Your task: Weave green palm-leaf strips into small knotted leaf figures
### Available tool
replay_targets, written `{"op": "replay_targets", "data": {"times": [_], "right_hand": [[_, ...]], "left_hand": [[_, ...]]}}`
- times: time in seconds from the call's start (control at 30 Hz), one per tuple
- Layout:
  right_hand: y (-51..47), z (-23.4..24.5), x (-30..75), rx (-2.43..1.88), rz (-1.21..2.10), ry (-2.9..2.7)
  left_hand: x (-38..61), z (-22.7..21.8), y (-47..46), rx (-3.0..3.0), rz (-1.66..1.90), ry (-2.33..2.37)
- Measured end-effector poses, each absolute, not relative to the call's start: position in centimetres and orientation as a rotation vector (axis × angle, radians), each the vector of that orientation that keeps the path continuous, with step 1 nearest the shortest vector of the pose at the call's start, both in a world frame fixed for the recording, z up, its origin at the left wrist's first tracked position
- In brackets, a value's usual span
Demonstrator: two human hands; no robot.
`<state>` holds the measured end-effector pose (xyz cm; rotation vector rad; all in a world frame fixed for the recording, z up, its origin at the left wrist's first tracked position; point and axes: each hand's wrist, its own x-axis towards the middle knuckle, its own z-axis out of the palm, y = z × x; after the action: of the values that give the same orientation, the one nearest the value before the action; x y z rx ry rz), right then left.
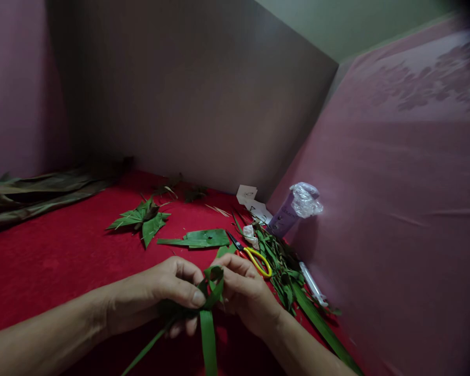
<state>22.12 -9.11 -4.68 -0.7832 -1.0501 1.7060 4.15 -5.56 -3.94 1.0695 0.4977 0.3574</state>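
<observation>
My left hand (168, 290) pinches a green leaf strip (208, 334) that is looped and folded, its thumb pressed on the fold. One tail of the strip hangs straight down, and another runs off to the lower left. On the other side, my right hand (246, 292) has its fingers closed at the loop's upper right edge. Its fingertips are partly hidden behind the loop. Just beyond the right hand lie scissors (259, 261) with yellow handles and dark blades. A cut piece of green leaf (207, 238) rests past both hands on the red cloth.
A star-like leaf piece (143, 216) lies farther left, with long dried leaves (39, 193) at the far left. Leaf scraps (280, 261), a syringe-like clear tube (312, 283) and a purple container (285, 215) topped with crumpled plastic line the right wall. White papers (258, 210) lie near the corner.
</observation>
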Motion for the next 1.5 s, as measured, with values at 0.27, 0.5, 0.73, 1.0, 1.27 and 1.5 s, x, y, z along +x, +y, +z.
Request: {"op": "replay_targets", "data": {"times": [0.27,0.5,0.73,1.0,1.27,1.5], "right_hand": [[-8.8,-4.9,22.0,-0.865,1.393,-1.254],[-8.8,-4.9,22.0,-0.805,1.430,-1.224],[-8.5,-4.9,22.1,-0.816,1.659,-1.085],[-8.3,-5.1,22.4,-0.810,1.689,-1.081],[-8.3,-4.9,22.4,-0.857,1.702,-1.076],[-8.1,-4.9,22.7,-0.887,1.639,-1.147]], "left_hand": [[4.5,-3.9,-5.4,1.132,0.519,0.587],[5.0,-4.6,-5.0,1.290,0.693,0.638],[5.0,-4.5,-5.8,1.448,0.813,0.666],[5.0,-5.0,-5.7,1.475,0.798,0.642],[5.2,-5.0,-5.6,1.399,0.843,0.643],[5.2,-4.8,-5.4,1.299,0.873,0.686]]}}
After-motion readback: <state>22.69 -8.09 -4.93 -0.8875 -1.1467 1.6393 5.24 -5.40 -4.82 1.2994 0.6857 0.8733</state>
